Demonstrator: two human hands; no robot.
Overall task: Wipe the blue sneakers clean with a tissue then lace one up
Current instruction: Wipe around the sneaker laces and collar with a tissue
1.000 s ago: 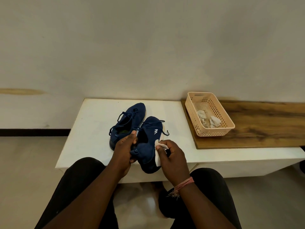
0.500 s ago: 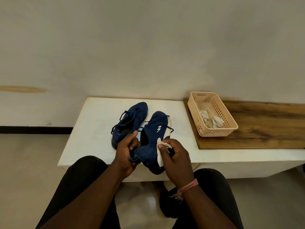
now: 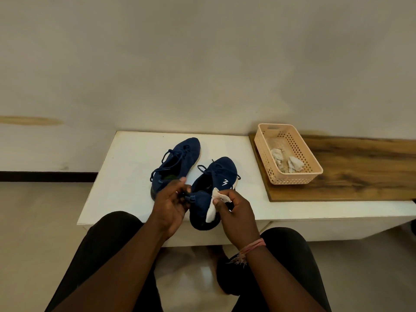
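Two blue sneakers are on the white table. The left sneaker lies flat, toe pointing away, with its laces loose. The right sneaker, marked with a white logo on its side, is tilted with its heel toward me over the table's front edge. My left hand grips its heel collar. My right hand pinches a white tissue and presses it against the outer heel side of that shoe.
A peach plastic basket with crumpled used tissues stands on a wooden board at the table's right. A white wall rises behind. My knees in dark trousers frame the lower view, above a glossy floor.
The right sneaker has turned so its logo side and white sole edge face up and right. The tissue stays at the heel side. The left sneaker has not moved.
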